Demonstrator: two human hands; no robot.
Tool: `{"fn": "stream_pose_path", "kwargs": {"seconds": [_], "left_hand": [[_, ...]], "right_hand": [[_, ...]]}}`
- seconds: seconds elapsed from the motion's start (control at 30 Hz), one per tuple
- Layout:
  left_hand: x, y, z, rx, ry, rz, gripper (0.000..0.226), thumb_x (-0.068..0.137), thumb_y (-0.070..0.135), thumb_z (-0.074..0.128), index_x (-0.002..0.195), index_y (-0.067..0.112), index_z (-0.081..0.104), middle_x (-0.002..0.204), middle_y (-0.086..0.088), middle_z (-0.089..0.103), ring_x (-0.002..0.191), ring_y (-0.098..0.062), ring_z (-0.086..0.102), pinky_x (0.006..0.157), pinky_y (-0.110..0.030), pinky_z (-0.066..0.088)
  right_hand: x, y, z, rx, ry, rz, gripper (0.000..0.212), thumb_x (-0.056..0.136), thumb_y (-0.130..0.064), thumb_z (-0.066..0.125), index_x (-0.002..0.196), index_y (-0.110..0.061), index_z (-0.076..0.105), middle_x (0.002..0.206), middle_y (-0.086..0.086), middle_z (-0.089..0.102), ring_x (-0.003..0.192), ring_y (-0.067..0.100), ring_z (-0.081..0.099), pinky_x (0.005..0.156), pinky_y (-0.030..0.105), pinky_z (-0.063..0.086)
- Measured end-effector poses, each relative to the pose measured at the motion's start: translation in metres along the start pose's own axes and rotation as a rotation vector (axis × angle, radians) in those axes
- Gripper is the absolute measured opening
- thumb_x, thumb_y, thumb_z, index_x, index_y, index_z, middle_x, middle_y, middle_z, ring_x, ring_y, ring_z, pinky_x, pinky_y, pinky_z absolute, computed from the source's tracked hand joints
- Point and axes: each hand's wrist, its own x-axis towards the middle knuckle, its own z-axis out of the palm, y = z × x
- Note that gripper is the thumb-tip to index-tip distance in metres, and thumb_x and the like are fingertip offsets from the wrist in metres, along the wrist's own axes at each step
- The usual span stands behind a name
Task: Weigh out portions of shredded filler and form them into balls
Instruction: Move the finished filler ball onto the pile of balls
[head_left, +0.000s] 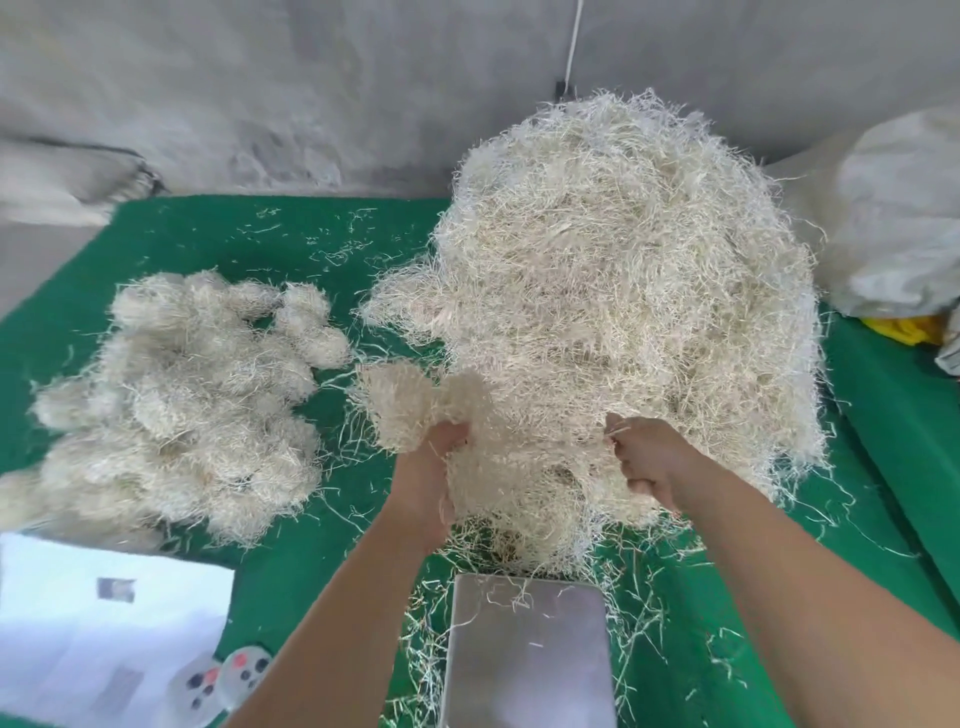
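Note:
A tall heap of pale shredded filler (618, 291) covers the right half of the green table (218, 234). At its near edge both of my hands grip a hanging clump of filler (514, 493). My left hand (431, 467) holds the clump's left side, with a tuft sticking up above it. On the right side, my right hand (649, 462) has its fingers curled into the strands. Just below the clump lies the steel scale platform (524, 654), bare but for a few strands. Several formed filler balls (187, 405) are piled at the left.
White paper sheets (98, 618) and a small round patterned object (228, 675) lie at the near left. A whitish plastic sack (904, 218) and something yellow (904, 330) sit at the far right. Loose strands litter the table. A grey wall rises behind.

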Motion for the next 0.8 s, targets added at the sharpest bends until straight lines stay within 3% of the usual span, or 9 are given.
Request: {"fn": "stream_pose_path", "kwargs": {"seconds": [0.13,0.3,0.37,0.43,0.5,0.57,0.67,0.73,0.8], "left_hand": [[0.014,-0.001,-0.032,0.115,0.254,0.001,0.030,0.075,0.039,0.076,0.102,0.028,0.069,0.144,-0.008,0.055,0.134,-0.037,0.049,0.119,-0.061,0.030],[0.012,-0.015,-0.052,0.302,0.417,-0.034,0.027,0.086,0.036,0.069,0.100,0.014,0.066,0.094,0.001,0.057,0.087,-0.022,0.053,0.095,-0.043,0.035],[0.007,-0.024,-0.043,0.373,0.401,-0.046,0.023,0.088,0.035,0.068,0.093,0.013,0.064,0.094,-0.004,0.062,0.082,-0.019,0.056,0.084,-0.036,0.041],[-0.002,-0.035,-0.025,0.414,0.315,-0.053,0.027,0.092,0.034,0.066,0.107,0.012,0.067,0.111,-0.008,0.069,0.092,-0.021,0.065,0.077,-0.035,0.051],[-0.014,-0.044,-0.007,0.334,0.167,-0.082,0.053,0.095,0.046,0.064,0.134,0.011,0.059,0.140,-0.010,0.062,0.124,-0.028,0.061,0.108,-0.048,0.048],[-0.023,-0.050,0.007,0.035,-0.104,-0.098,0.079,0.093,0.067,0.053,0.152,0.014,0.046,0.151,-0.013,0.054,0.143,-0.031,0.047,0.123,-0.054,0.029],[-0.028,-0.057,0.027,-0.348,-0.300,-0.117,0.080,0.095,0.071,0.043,0.149,0.013,0.051,0.147,-0.025,0.055,0.140,-0.040,0.051,0.122,-0.057,0.030],[-0.031,-0.064,0.037,-0.294,-0.282,-0.171,0.070,0.092,0.066,0.058,0.143,0.017,0.060,0.141,-0.021,0.062,0.134,-0.037,0.058,0.119,-0.054,0.037],[-0.031,-0.064,0.034,-0.007,-0.260,-0.118,0.059,0.073,0.069,0.079,0.119,0.032,0.077,0.123,-0.002,0.075,0.120,-0.022,0.069,0.108,-0.048,0.050]], "right_hand": [[0.009,-0.012,-0.010,0.211,-0.015,0.125,0.021,0.111,-0.018,0.045,0.095,-0.014,0.058,0.064,-0.008,0.045,0.043,0.011,0.033,0.038,0.023,0.032],[0.015,-0.020,-0.042,0.364,0.069,0.112,0.024,0.105,-0.025,0.060,0.122,-0.008,0.060,0.080,0.004,0.057,0.064,0.014,0.051,0.048,0.027,0.048],[0.011,-0.023,-0.048,-0.010,-0.016,-0.058,0.065,0.095,-0.032,0.074,0.150,-0.019,0.042,0.128,0.018,0.061,0.102,0.028,0.062,0.082,0.041,0.057],[0.003,-0.027,-0.058,-0.816,-0.129,-0.212,0.105,0.083,-0.049,0.083,0.162,-0.038,0.015,0.166,0.016,0.025,0.144,0.045,0.034,0.113,0.062,0.035],[-0.011,-0.038,-0.061,-1.244,-0.104,-0.322,0.111,0.080,-0.063,0.078,0.163,-0.043,0.008,0.173,0.002,0.002,0.156,0.043,0.005,0.119,0.070,0.019],[-0.040,-0.045,-0.054,-1.022,-0.027,-0.451,0.102,0.081,-0.075,0.067,0.162,-0.041,0.016,0.171,0.001,0.015,0.155,0.036,0.016,0.121,0.065,0.025],[-0.089,-0.021,-0.011,-0.462,-0.196,-0.629,0.104,0.068,-0.083,0.073,0.153,-0.063,0.016,0.156,-0.020,0.035,0.133,0.006,0.045,0.106,0.039,0.044],[-0.111,0.005,0.020,-0.390,-0.303,-0.611,0.098,0.074,-0.063,0.085,0.151,-0.061,0.024,0.146,-0.027,0.045,0.123,-0.008,0.051,0.094,0.015,0.045],[-0.113,0.029,0.035,-0.336,-0.146,-0.667,0.069,0.088,-0.030,0.081,0.142,-0.047,0.041,0.136,-0.019,0.057,0.119,0.000,0.059,0.091,0.011,0.049]]}}
